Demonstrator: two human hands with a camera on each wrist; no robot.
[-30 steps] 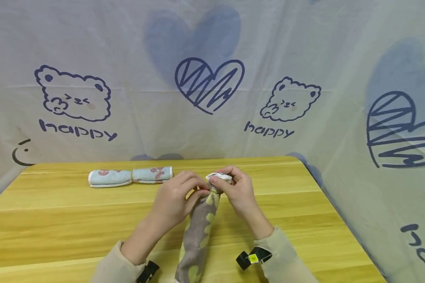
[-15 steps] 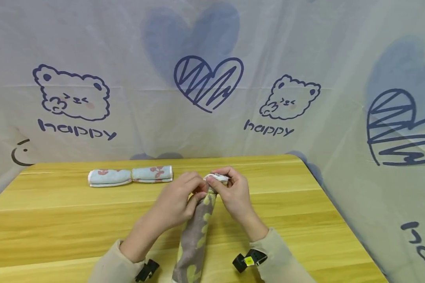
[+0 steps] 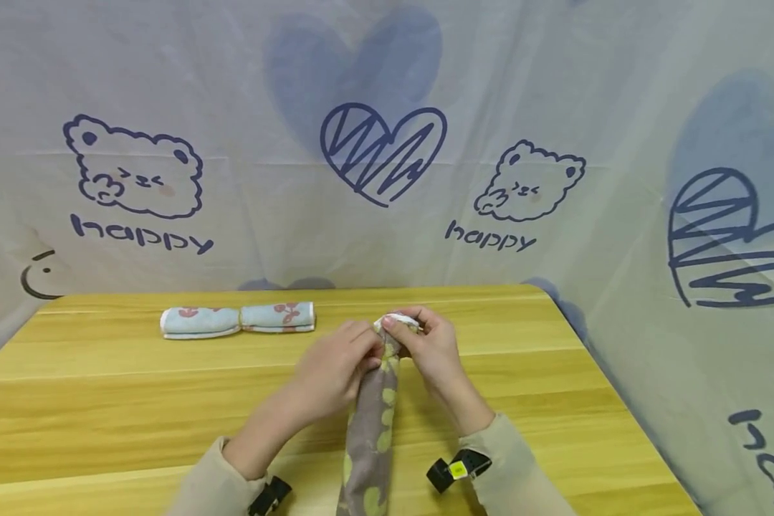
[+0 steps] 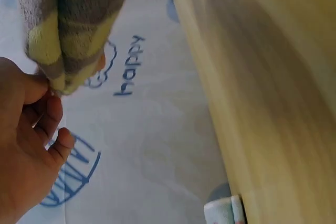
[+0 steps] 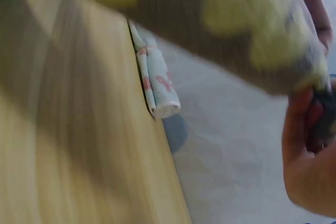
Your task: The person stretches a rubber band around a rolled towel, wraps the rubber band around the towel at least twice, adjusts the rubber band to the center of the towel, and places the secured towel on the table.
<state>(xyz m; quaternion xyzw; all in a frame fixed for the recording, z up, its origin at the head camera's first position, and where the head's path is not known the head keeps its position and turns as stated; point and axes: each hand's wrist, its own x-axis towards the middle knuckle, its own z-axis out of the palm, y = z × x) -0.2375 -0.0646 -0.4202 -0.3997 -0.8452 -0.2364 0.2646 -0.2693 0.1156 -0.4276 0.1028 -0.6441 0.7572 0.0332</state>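
Observation:
A rolled grey-brown towel [image 3: 370, 430] with yellow spots slants away from the person, raised off the table at its far end. It narrows to a neck near that white-edged far end. My right hand [image 3: 435, 351] grips the end, thumb on top of the white edge. At the neck, my left hand [image 3: 335, 365] pinches with curled fingers; its fingertips are partly hidden in the head view. In the left wrist view, the thumb and forefinger of the left hand [image 4: 31, 129] meet at the towel's narrowed part. Whether a band circles the neck I cannot tell.
A light blue rolled towel [image 3: 200, 322] with reddish prints lies at the back left of the wooden table [image 3: 103, 416], cinched at its middle by a thin yellowish band [image 3: 240, 320]. A printed white curtain [image 3: 264, 236] hangs right behind the table.
The near end of the grey-brown towel has swung to the right. My left hand's fingers have curled in closer at the neck. The right hand keeps its hold, and the blue towel lies unmoved.

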